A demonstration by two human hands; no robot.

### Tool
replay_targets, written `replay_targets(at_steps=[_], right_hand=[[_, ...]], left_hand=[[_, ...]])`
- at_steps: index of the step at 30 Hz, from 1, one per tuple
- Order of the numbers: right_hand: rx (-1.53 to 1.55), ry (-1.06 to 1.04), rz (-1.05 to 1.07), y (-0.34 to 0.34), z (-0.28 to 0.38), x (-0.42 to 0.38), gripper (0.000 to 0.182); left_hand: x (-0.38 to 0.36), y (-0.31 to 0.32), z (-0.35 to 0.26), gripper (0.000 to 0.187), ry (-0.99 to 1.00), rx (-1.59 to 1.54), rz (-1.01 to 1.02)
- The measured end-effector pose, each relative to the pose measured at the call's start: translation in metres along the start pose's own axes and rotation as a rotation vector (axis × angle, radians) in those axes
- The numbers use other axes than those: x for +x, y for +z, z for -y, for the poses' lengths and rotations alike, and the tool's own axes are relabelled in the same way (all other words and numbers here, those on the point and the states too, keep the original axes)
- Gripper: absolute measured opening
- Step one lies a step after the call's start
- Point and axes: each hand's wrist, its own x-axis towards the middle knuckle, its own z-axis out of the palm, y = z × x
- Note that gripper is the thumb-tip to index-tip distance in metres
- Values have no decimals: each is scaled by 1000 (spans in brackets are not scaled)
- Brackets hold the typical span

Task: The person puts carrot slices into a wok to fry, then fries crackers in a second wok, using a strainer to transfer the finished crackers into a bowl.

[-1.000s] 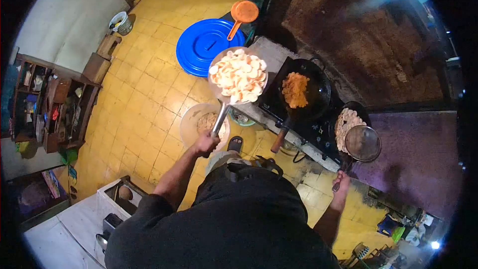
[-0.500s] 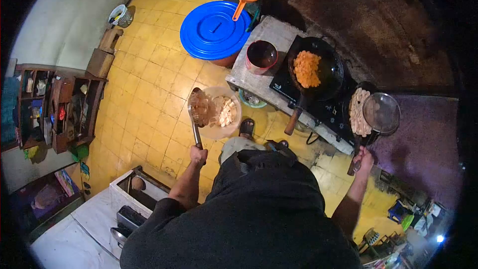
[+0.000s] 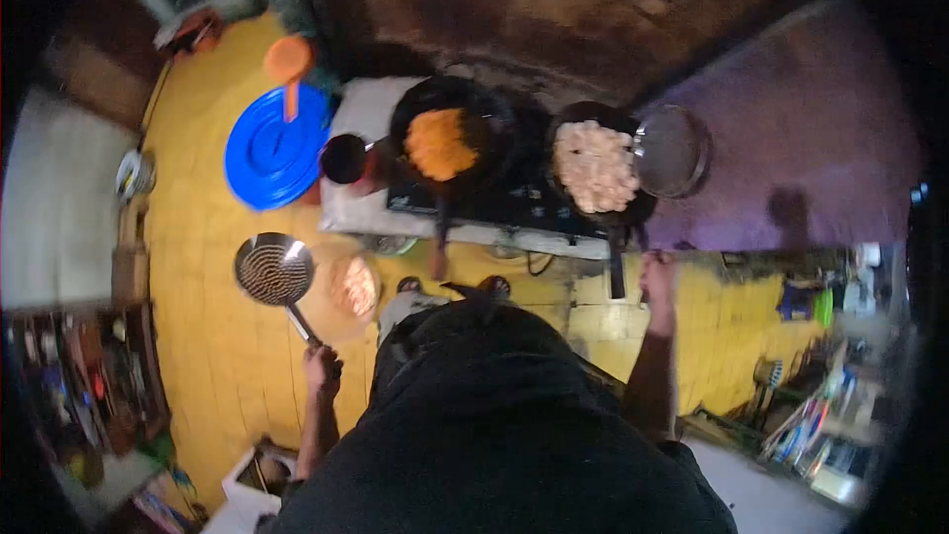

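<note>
My left hand (image 3: 322, 372) is closed round the handle of a metal skimmer (image 3: 275, 269) with a perforated bowl. The skimmer hangs out over the floor, beside a translucent tub (image 3: 338, 314) with pale pieces in it. On the right, my closed right hand (image 3: 658, 277) grips the handle of a round mesh strainer (image 3: 674, 152). This strainer is at the right edge of a dark pan (image 3: 617, 262) full of pale chunks (image 3: 595, 166). My right hand is just right of the pan's handle. Blur hides the finger details.
A black wok (image 3: 484, 129) with orange pieces (image 3: 441, 144) sits on the stove (image 3: 514, 200), its wooden handle toward me. Left of it stand a dark red pot (image 3: 346, 158) and a blue lidded bucket (image 3: 277, 148) with an orange dipper (image 3: 289, 61) on top. A purple wall or surface lies right.
The view has swung right, so the stove sits more central. My left hand has moved the skimmer out from over the tub to its left. The strainer remains beside the right pan.
</note>
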Motion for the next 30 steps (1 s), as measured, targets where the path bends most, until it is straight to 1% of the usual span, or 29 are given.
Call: replay_targets(at_steps=[1, 2, 3, 4, 5, 6, 8, 9, 10, 12, 13, 14, 16, 17, 18, 19, 20, 21, 22, 24, 25, 26, 27, 28, 29, 30], right_hand=[[-227, -8, -42, -7, 5, 0, 10], [-203, 0, -69, -16, -9, 12, 10], [-440, -168, -122, -17, -26, 26, 13], [-680, -333, -171, -21, -43, 40, 15], [-837, -466, -262, -18, -34, 30, 19], [-814, -457, -273, -20, -50, 34, 19], [-903, -470, -272, -13, -73, 45, 21], [-808, -288, -17, -16, -59, 43, 30], [-793, -283, -19, -19, -52, 39, 30], [-584, -142, -13, -29, -50, 38, 23], [-626, -296, -49, -28, -78, 52, 22], [-614, -294, -53, -26, -90, 56, 22], [-618, -360, -171, -21, -100, 60, 24], [-647, -281, -188, -20, -83, 54, 25], [-637, -278, -191, -18, -73, 51, 25], [-551, -215, -173, -17, -66, 49, 25], [-466, -154, -154, -18, -63, 49, 25], [-508, -262, -45, -21, -66, 54, 25], [-501, -259, -48, -20, -70, 56, 25], [-555, -185, 89, -12, -74, 55, 25], [-375, -80, 28, -6, -73, 50, 20], [-369, -74, 24, -4, -73, 51, 20], [-356, 1, 140, -1, -75, 54, 19], [-343, 73, 258, -1, -65, 50, 18], [-82, 27, 292, -9, -60, 40, 17], [-80, 25, 295, -4, -70, 48, 17]], left_hand=[[-12, 20, -15, 19, 30, -67, 112], [-23, 39, -31, 20, 60, -137, 214], [-35, 65, -43, 24, 85, -94, 233], [-45, 92, -55, 24, 100, -78, 249], [-56, 125, -70, 26, 134, -6, 323], [-70, 157, -80, 27, 169, 66, 394], [-80, 222, -96, 27, 233, 256, 454], [-77, 251, -96, 28, 258, 303, 500], [-73, 278, -95, 29, 282, 351, 545], [-80, 339, -97, 25, 483, 561, 681], [-71, 363, -90, 25, 819, 785, 606], [-56, 387, -81, 26, 1154, 1001, 507], [-39, 433, -70, 48, 1108, 1252, 499], [-51, 457, -71, 48, 1113, 1322, 495], [-68, 481, -72, 49, 1116, 1393, 489], [-82, 502, -74, 46, 1058, 1560, 459], [-95, 518, -73, 46, 1066, 1565, 460], [-107, 532, -71, 44, 1043, 1646, 466], [-113, 542, -69, 43, 1019, 1727, 471], [-104, 552, -57, 40, 1055, 1726, 487], [-100, 555, -51, 41, 1062, 1740, 454], [-95, 558, -43, 43, 1068, 1753, 420], [-92, 559, -36, 43, 1072, 1758, 424], [-87, 558, -29, 45, 997, 1732, 408], [-83, 555, -21, 48, 922, 1704, 390], [-67, 549, -4, 48, 923, 1706, 385]])
